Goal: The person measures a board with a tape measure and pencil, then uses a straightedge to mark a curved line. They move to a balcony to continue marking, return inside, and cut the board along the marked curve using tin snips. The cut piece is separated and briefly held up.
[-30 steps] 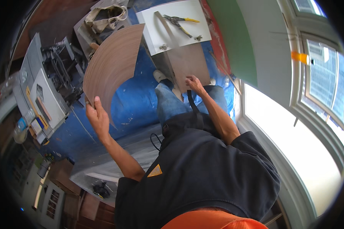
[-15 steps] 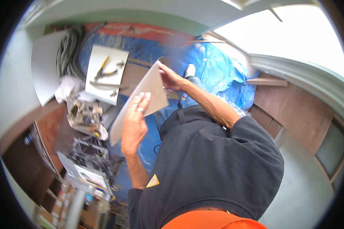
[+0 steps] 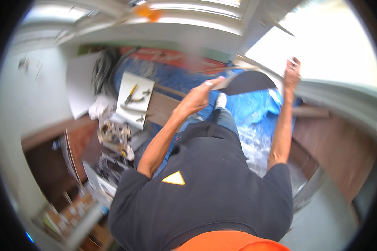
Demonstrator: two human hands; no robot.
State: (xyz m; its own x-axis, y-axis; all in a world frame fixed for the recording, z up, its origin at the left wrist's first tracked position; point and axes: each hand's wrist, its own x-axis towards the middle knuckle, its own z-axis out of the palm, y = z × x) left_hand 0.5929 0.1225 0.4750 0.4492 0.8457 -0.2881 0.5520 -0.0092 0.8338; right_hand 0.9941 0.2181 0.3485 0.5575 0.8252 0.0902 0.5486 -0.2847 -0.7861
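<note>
My left hand [image 3: 198, 97] reaches forward and grips the near left end of a thin sheet [image 3: 248, 82], fingers along its edge. The sheet appears bowed, with a dark face showing and a paler strip near my fingers. Higher and to the right, my right hand [image 3: 293, 74] is raised in front of the bright window, away from the sheet. Its fingers are curled, and a small pale thing shows at them, too blurred to name.
Yellow-handled pliers [image 3: 132, 93] and small metal parts lie on a white board [image 3: 125, 81] at left. Beyond are a coiled grey hose [image 3: 104, 72] and blue plastic sheeting [image 3: 255, 104]. Cluttered tools [image 3: 114, 134] stand near my left side; a brown panel [image 3: 335, 146] is at right.
My right hand has let go of the sheet and risen rightward toward the window. My left hand has carried the sheet forward and right, turning its dark face into view. The head view has shifted.
</note>
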